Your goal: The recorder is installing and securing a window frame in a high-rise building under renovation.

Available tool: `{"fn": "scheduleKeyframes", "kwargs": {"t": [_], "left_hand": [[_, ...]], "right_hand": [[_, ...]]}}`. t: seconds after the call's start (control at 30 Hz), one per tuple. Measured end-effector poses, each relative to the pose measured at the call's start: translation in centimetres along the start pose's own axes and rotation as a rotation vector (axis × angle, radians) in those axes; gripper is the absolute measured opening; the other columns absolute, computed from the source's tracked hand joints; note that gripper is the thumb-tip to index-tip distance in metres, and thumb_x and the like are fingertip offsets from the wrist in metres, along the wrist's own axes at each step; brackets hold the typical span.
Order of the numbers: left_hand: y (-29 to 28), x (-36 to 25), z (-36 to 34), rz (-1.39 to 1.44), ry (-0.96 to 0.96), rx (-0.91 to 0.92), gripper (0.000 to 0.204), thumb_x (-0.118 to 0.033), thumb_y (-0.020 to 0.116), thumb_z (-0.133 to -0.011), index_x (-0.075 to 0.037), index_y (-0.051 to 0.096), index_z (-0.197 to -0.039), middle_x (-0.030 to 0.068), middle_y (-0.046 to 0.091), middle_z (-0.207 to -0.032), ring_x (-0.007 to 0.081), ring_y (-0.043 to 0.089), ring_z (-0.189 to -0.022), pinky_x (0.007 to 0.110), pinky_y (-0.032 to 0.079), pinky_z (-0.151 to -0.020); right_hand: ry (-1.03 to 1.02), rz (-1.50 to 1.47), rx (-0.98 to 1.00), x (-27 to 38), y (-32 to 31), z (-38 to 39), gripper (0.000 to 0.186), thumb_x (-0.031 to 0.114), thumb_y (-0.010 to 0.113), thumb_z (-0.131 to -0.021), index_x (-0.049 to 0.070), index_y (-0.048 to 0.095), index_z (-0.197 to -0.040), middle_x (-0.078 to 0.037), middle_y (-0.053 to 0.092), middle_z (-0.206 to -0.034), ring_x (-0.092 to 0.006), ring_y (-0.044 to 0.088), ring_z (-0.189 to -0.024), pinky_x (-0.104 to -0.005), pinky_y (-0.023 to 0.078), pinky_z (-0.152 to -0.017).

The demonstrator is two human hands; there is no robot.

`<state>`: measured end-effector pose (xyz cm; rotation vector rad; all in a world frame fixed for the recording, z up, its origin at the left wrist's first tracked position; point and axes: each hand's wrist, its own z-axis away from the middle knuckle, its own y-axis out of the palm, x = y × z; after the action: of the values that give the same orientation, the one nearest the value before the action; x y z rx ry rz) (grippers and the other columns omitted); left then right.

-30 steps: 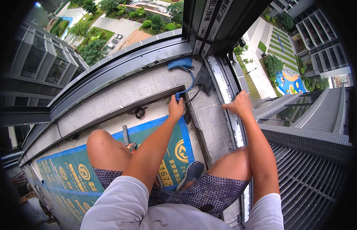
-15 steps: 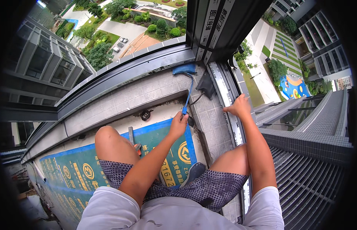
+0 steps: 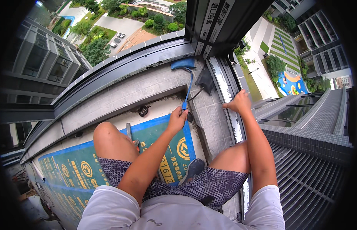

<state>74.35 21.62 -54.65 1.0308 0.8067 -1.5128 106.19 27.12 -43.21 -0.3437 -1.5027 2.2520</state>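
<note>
Left hand point(image 3: 178, 120), centre, closed on blue cord point(image 3: 188, 90); exact hold unclear. Right hand point(image 3: 240, 102), three o'clock, half spread over window frame point(image 3: 236, 129). Cord runs toward blue pouch point(image 3: 183, 64), twelve o'clock. We judge step as handling cord; next move calls for steady pinch.

Slim blue tube point(image 3: 189, 86) from blue pad point(image 3: 183, 64)

L grip point(image 3: 178, 120) w/ blue tube point(image 3: 188, 89)
</note>
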Motion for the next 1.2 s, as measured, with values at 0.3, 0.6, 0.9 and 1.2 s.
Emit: {"fn": "scheduleKeyframes", "kwargs": {"t": [0.3, 0.6, 0.9, 1.2], "left_hand": [[-0.3, -0.5, 0.2, 0.145, -0.045, 0.029, 0.039, -0.037, 0.053, -0.114, -0.002, 0.063, -0.101, 0.0021, 0.058, -0.071, 0.0126, 0.058, -0.064, 0.029, 0.049, -0.062], [1.4, -3.8, 2.3, -0.217, 0.246, 0.060, 0.036, -0.034, 0.052, -0.114, -0.002, 0.062, -0.102, 0.0009, 0.058, -0.071, 0.0095, 0.055, -0.063, 0.028, 0.045, -0.058], [1.0, -2.2, 1.8, 0.029, -0.151, 0.059, 0.038, -0.038, 0.055, -0.113, -0.002, 0.064, -0.102, 0.0015, 0.058, -0.071, 0.0123, 0.059, -0.063, 0.029, 0.050, -0.061], [0.6, -0.2, 0.5, -0.144, -0.111, -0.017, 0.033, -0.031, 0.056, -0.112, -0.001, 0.063, -0.100, 0.0025, 0.058, -0.071, 0.0131, 0.058, -0.058, 0.032, 0.050, -0.055]], "right_hand": [[-0.005, 0.014, -0.002, 0.5, -0.3, 0.4, 0.127, 0.057, 0.100, -0.056, -0.014, 0.039, -0.142, -0.032, 0.058, -0.139, -0.0453, 0.065, -0.125, -0.0449, 0.056, -0.105], [0.005, 0.017, -0.016, -0.5, 0.2, 0.2, 0.126, 0.057, 0.099, -0.057, -0.014, 0.040, -0.141, -0.033, 0.057, -0.139, -0.0461, 0.064, -0.125, -0.0455, 0.056, -0.104], [0.000, 0.022, 0.016, 0.1, -0.2, 0.3, 0.127, 0.057, 0.099, -0.059, -0.014, 0.038, -0.144, -0.032, 0.056, -0.142, -0.0446, 0.062, -0.129, -0.0446, 0.054, -0.108], [-0.003, 0.003, 0.010, 0.1, -0.1, 0.4, 0.127, 0.057, 0.099, -0.058, -0.014, 0.038, -0.144, -0.033, 0.055, -0.143, -0.0448, 0.061, -0.129, -0.0448, 0.054, -0.108]]}}
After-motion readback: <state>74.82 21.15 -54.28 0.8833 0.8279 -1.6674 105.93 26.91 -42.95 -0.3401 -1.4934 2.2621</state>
